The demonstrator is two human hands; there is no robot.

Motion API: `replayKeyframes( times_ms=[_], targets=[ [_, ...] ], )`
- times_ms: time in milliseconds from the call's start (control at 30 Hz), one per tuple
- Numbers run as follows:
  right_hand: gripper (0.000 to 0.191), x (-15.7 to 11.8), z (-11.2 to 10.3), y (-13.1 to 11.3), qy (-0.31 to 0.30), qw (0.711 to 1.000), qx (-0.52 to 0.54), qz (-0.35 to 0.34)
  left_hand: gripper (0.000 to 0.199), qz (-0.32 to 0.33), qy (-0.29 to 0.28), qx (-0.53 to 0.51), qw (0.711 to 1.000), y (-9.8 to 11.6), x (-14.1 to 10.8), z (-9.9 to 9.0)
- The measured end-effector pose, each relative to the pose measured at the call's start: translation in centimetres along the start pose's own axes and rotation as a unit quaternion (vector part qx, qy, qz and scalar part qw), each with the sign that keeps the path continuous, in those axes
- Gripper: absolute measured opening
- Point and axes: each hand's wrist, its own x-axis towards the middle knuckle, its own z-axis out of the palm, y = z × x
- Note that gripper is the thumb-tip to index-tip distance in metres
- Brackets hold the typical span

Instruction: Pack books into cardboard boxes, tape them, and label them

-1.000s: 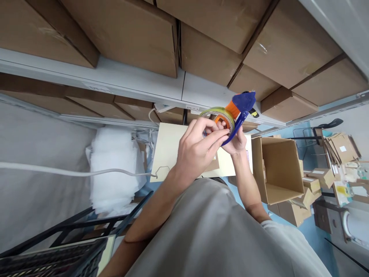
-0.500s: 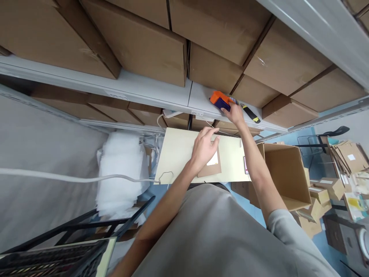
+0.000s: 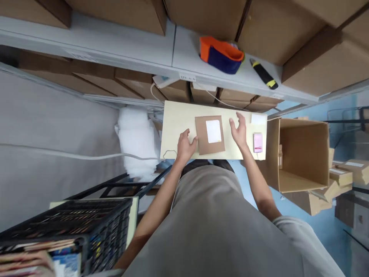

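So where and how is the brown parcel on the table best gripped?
Probably by its left and right edges, left hand and right hand closing in from either side: the parcel looks thin, lies flat on the table, and both edges are uncovered.

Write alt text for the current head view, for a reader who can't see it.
Two empty hands, left and right, hover beside a labelled brown parcel on a cream table. A phone lies to the right; a tape dispenser and cutter sit on the shelf.
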Motion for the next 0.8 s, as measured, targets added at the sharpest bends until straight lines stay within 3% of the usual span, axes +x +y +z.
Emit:
replayKeyframes(
  times_ms=[67,133,200,267,433,700,800],
  targets=[
    [0.098,-7.0,1.2,3.9,-0.033,0.983,0.064,0.167,0.071,-0.072,-0.030,0.015,0.997,-3.1,-1.7,1.3],
    [0.102,-12.9,2.1,6.6,-0.073,0.952,0.101,0.281,0.073,-0.126,-0.065,0.024,0.990,-5.0,-3.3,2.5],
    [0.104,-17.0,2.7,8.2,-0.116,0.923,0.129,0.345,0.071,-0.161,-0.092,0.020,0.982,-6.0,-4.4,3.6],
    [0.107,-19.4,3.0,9.0,-0.162,0.901,0.156,0.372,0.061,-0.171,-0.108,-0.005,0.979,-6.5,-4.9,4.7],
    [0.124,-19.3,4.3,9.5,-0.271,0.877,0.218,0.332,0.048,-0.147,-0.083,-0.039,0.985,-6.9,-5.1,6.7],
    [0.140,-15.7,7.0,9.1,-0.311,0.874,0.239,0.287,0.057,-0.106,-0.084,-0.020,0.991,-7.2,-4.8,6.7],
    [0.140,-14.9,7.1,9.5,-0.325,0.870,0.243,0.279,0.057,-0.121,-0.069,0.006,0.990,-6.6,-5.0,6.8]
  ],
)
